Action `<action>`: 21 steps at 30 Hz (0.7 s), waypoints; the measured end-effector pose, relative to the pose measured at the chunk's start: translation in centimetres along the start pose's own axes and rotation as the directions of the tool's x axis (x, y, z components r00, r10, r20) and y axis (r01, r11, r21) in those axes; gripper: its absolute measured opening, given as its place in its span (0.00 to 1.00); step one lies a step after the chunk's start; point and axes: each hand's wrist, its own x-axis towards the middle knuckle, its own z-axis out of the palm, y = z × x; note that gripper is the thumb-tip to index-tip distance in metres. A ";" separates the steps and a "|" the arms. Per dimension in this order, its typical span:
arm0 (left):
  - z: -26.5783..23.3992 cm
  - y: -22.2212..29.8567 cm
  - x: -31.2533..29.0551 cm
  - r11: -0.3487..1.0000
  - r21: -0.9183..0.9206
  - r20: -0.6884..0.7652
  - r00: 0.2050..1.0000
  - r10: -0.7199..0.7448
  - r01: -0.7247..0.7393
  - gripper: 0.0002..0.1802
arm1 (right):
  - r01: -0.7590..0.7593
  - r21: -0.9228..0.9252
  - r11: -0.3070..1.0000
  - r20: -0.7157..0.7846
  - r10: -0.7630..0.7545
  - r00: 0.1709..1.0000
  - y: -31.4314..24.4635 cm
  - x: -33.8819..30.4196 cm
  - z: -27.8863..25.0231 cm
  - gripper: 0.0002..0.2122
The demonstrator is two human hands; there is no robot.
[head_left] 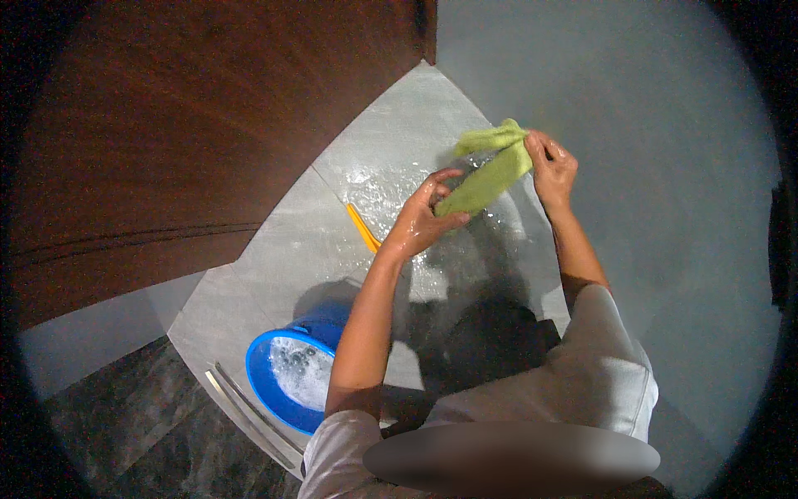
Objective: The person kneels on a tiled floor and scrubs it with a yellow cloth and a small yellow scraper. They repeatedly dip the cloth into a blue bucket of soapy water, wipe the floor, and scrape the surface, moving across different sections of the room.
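Note:
A wet yellow-green cloth (490, 179) stretches between my hands above the floor. My right hand (553, 166) is closed, pinching its bunched upper end between thumb and fingers. The lower end lies in my left hand (422, 212), where the thumb bends along its edge and the wet fingers curl loosely beside it. Below, the grey tiled floor (283, 220) is covered with splashed, glinting water. Beside my left wrist lies a narrow yellow-orange object (362, 226), like a handle, partly hidden by that wrist.
A blue bucket (256, 366) with foamy water stands left of my left forearm, which hides part of it. A brown wooden panel (191, 125) borders the left, a grey wall (657, 208) the right. Near the bucket runs a metal strip (249, 416), with dark flooring (133, 424) beyond.

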 end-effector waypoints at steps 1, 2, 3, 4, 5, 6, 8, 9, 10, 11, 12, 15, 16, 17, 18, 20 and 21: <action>-0.3 -0.9 0.2 0.989 0.108 -0.050 0.994 -0.093 0.098 0.36 | -0.046 -0.011 0.999 0.059 0.046 0.997 1.4 -0.4 0.0 0.15; -0.9 -1.8 0.5 0.972 0.198 -0.113 0.988 -0.106 0.127 0.37 | -0.019 0.003 1.000 0.123 0.019 0.992 3.0 -0.6 0.4 0.16; -1.5 -2.9 0.9 0.949 0.271 -0.170 0.979 -0.116 0.160 0.38 | -0.087 -0.196 0.977 0.214 0.129 0.968 4.7 -0.8 1.3 0.20; -2.5 -4.1 1.3 0.853 0.456 -0.178 0.965 -0.192 0.254 0.39 | -0.023 -0.319 0.947 0.306 0.126 0.944 6.4 -1.0 2.5 0.25; -3.0 -5.1 1.4 0.789 0.548 -0.171 0.960 -0.220 0.278 0.40 | 0.132 -0.564 0.815 0.451 0.171 0.876 8.0 -0.9 4.0 0.27; -3.7 -6.3 1.5 0.695 0.634 -0.168 0.938 -0.305 0.339 0.40 | 0.335 -0.704 0.626 0.576 0.228 0.785 9.4 -0.8 5.8 0.29; -4.7 -8.3 2.1 0.518 0.773 -0.170 0.906 -0.387 0.366 0.40 | 0.509 -0.667 0.545 0.600 -0.012 0.800 11.4 -0.7 9.5 0.29; -5.0 -9.4 2.5 0.442 0.830 -0.161 0.905 -0.395 0.340 0.41 | 0.556 -0.682 0.474 0.619 -0.029 0.785 12.1 -0.4 11.3 0.29; -5.3 -10.3 3.1 0.366 0.876 -0.152 0.901 -0.407 0.313 0.42 | 0.532 -0.669 0.520 0.569 -0.103 0.816 12.6 0.5 13.4 0.29; -5.5 -11.3 3.8 0.308 0.901 -0.163 0.895 -0.415 0.306 0.42 | 0.486 -0.678 0.552 0.531 -0.090 0.843 12.9 1.8 15.9 0.30; -5.6 -12.1 4.5 0.253 0.921 -0.169 0.890 -0.423 0.295 0.42 | 0.441 -0.666 0.602 0.486 -0.099 0.868 13.2 3.3 18.2 0.30; -5.6 -14.4 6.3 0.116 0.967 -0.173 0.917 -0.359 0.228 0.46 | 0.409 -0.672 0.617 0.438 -0.114 0.892 14.1 8.1 23.1 0.30; -5.4 -14.9 6.6 0.080 0.973 -0.169 0.903 -0.395 0.217 0.46 | 0.401 -0.685 0.608 0.445 -0.086 0.891 14.3 9.9 24.3 0.30; -5.2 -15.3 6.8 0.037 0.978 -0.167 0.883 -0.438 0.203 0.46 | 0.411 -0.677 0.610 0.446 -0.104 0.889 14.4 11.6 25.4 0.30; -5.0 -15.7 6.8 0.058 0.985 -0.121 0.890 -0.439 0.163 0.41 | 0.413 -0.689 0.595 0.446 -0.101 0.889 14.1 12.9 26.0 0.29; -4.7 -16.1 6.7 0.044 0.984 -0.140 0.901 -0.410 0.173 0.40 | 0.408 -0.629 0.661 0.446 -0.123 0.887 13.3 14.2 26.1 0.28; -4.6 -16.3 6.5 0.055 0.984 -0.132 0.902 -0.411 0.169 0.39 | 0.377 -0.656 0.654 0.447 -0.066 0.892 12.8 14.1 25.6 0.28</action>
